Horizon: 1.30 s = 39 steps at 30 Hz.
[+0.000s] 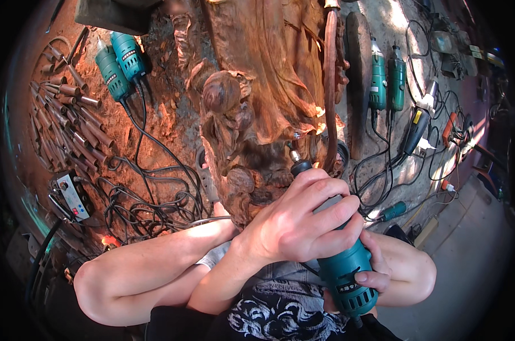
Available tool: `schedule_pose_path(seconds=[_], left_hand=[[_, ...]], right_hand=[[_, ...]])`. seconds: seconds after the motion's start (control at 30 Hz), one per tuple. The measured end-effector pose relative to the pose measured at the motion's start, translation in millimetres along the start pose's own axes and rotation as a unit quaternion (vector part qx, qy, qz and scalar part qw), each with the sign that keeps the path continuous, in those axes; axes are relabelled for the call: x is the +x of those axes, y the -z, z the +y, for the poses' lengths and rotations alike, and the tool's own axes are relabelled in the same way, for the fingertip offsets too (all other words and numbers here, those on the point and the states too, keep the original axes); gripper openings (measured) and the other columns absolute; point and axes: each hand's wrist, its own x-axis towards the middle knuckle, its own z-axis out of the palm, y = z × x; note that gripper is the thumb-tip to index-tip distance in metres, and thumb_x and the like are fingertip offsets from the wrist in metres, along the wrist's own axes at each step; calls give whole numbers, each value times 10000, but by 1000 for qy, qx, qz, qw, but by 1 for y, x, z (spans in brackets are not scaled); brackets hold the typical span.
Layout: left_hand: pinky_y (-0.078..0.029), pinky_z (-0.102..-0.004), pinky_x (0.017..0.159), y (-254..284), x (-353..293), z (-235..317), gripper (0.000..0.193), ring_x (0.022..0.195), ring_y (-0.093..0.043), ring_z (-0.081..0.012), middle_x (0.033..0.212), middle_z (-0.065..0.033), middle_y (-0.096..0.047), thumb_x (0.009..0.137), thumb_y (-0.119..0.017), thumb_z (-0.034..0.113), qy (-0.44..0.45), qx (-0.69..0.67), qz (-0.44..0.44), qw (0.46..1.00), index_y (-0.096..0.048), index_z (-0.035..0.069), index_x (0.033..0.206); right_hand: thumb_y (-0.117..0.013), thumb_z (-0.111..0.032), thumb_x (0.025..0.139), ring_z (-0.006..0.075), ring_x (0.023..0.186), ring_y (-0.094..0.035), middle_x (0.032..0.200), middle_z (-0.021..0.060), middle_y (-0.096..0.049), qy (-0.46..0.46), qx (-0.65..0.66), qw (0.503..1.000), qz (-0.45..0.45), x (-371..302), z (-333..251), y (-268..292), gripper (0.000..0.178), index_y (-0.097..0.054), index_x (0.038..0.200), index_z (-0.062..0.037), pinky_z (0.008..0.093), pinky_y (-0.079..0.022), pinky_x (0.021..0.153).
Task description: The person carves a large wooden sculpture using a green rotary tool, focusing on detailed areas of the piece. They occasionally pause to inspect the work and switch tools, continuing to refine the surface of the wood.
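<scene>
Both my hands are closed around a teal electric die grinder (348,275), held at a slant with its nose toward a carved reddish-brown wooden sculpture (269,68). My left hand (300,219) wraps over the grinder's front part, just behind the dark collar. My right hand (378,264) grips the body from the right side and below, partly hidden by it. The grinder's metal chuck (294,154) points at the lower edge of the carved folds; whether the bit touches the wood I cannot tell. Rounded carved shapes (222,91) stand on the sculpture's left side.
Wood dust covers the ground at left, with two teal grinders (114,74), many wooden-handled chisels (70,122), a white control box (73,196) and tangled black cords (155,199). At right lie two green grinders (377,79), a black-and-yellow tool (419,122) and an orange power strip (449,128).
</scene>
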Motion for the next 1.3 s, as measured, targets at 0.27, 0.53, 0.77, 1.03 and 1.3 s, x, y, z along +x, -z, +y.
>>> schedule_pose_path(seconds=[0.27,0.53,0.77,1.03,1.3], left_hand=[[-529,-413,799,1,-1,2,313,945,-689,-261,1027,-66,-685,661,-726,215,11,-16,3,1000,-744,84,945],[-529,-403,779,-1,-1,2,341,918,-692,-269,1015,-77,-688,652,-718,227,5,-20,23,1000,-743,62,950],[-532,-397,776,-2,-4,2,310,917,-692,-264,1025,-74,-686,691,-725,225,8,-32,23,999,-738,70,958],[-525,-375,780,-12,1,12,242,918,-683,-232,1020,-36,-673,706,-745,198,18,-32,43,998,-743,103,929],[-518,-381,771,-13,2,5,239,910,-679,-231,1013,-31,-680,672,-746,193,24,7,51,998,-748,110,895]], right_hand=[[-772,-217,883,535,1165,-676,1341,430,-564,49,-6,996,-75,18,3,23,467,-556,1278,-96,545,-565,1033],[-691,-150,941,535,1187,-661,1342,437,-550,-55,93,951,-289,48,0,58,461,-503,1353,-62,548,-542,1073],[-640,-185,976,485,1174,-664,1335,406,-564,-102,-12,965,-242,16,0,52,466,-473,1394,-65,506,-536,1070],[-645,-15,947,515,1313,-564,1447,465,-439,134,45,965,-223,45,20,55,713,-273,1551,59,543,-461,1139],[-692,-30,915,547,1442,-443,1550,474,-330,79,63,970,-219,51,12,47,830,-227,1594,72,586,-377,1191]])
